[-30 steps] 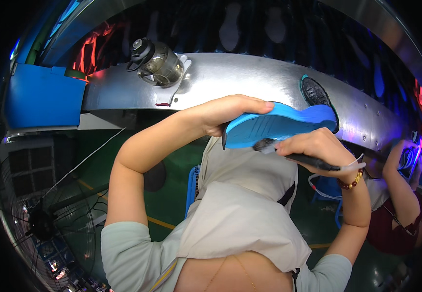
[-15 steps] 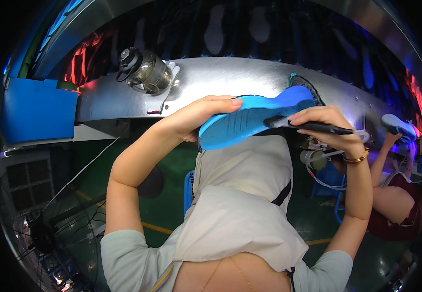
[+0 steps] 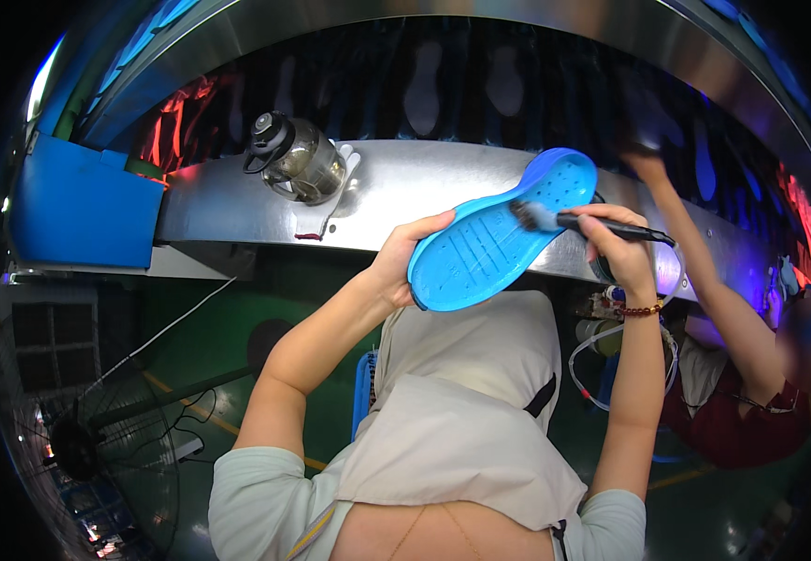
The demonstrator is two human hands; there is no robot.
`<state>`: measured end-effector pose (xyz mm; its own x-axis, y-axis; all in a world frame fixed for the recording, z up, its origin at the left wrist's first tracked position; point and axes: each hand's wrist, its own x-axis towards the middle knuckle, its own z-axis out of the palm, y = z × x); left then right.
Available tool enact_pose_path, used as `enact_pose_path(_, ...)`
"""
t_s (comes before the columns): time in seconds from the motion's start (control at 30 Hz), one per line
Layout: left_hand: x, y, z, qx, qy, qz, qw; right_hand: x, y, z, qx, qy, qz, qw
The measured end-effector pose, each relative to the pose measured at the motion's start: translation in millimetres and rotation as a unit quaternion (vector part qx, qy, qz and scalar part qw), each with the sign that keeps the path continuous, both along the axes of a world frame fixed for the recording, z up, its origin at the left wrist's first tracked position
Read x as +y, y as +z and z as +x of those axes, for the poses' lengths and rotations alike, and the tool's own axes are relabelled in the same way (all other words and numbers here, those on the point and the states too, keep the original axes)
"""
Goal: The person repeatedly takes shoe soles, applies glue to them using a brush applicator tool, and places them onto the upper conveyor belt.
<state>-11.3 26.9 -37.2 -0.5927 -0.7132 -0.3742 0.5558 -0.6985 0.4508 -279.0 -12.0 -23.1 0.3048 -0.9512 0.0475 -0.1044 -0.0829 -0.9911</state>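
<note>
My left hand (image 3: 403, 254) grips a blue shoe sole (image 3: 480, 251) by the edge of its wide end, with the thumb on the rim. The sole's hollow inner face, with grooves and small holes, is tilted up toward me. In my right hand (image 3: 618, 251) is a brush (image 3: 602, 224) with a dark handle, its fingers closed round it. The bristles touch or hover just over the sole's inner face near the middle; I cannot tell which. A thin pale tube (image 3: 682, 271) hangs from the brush's rear end.
A metal ledge (image 3: 405, 178) runs behind the sole, with a clear jug with a black lid (image 3: 298, 164) and a glove (image 3: 338, 192) on it. Soles lie on the dark belt (image 3: 461, 84) beyond. A co-worker's arm (image 3: 704, 243) reaches in from the right. A fan (image 3: 78, 449) stands lower left.
The sole has turned, so its inner face shows more fully. The brush has shifted with it and stays near the middle. The co-worker's arm now stretches toward the belt.
</note>
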Motion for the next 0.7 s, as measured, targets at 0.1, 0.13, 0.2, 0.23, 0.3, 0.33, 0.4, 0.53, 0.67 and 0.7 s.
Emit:
enact_pose_path(0.1,2,-2,2,0.016,0.006,0.021,1.000,-5,-16,9,0.056,-0.206,-0.053,0.976)
enact_pose_path(0.13,2,-3,-1,0.020,0.010,0.014,1.000,-2,-37,19,0.076,-0.246,-0.166,0.952)
enact_pose_path(0.2,-1,-10,-3,0.019,0.022,0.005,1.000,17,-47,52,0.118,-0.247,-0.281,0.920)
enact_pose_path(0.23,-1,-12,-2,0.018,0.029,0.003,0.999,37,-38,68,0.146,-0.216,-0.282,0.923)
enact_pose_path(0.3,-5,-17,4,0.000,0.068,0.014,0.998,65,-24,81,0.108,-0.107,-0.197,0.969)
enact_pose_path(0.33,-5,-22,10,0.013,0.059,0.020,0.998,74,-20,80,0.079,-0.055,-0.127,0.987)
enact_pose_path(0.4,-4,-23,18,0.003,0.053,0.005,0.999,79,-21,71,-0.041,0.020,0.053,0.998)
enact_pose_path(0.53,1,30,38,-0.085,0.097,-0.143,0.981,75,-39,28,-0.373,0.019,0.110,0.921)
enact_pose_path(0.67,-33,109,75,0.006,0.184,-0.308,0.933,69,-48,16,-0.465,-0.026,0.100,0.879)
enact_pose_path(0.7,-52,128,86,0.096,0.150,-0.338,0.924,68,-55,17,-0.476,-0.054,0.137,0.867)
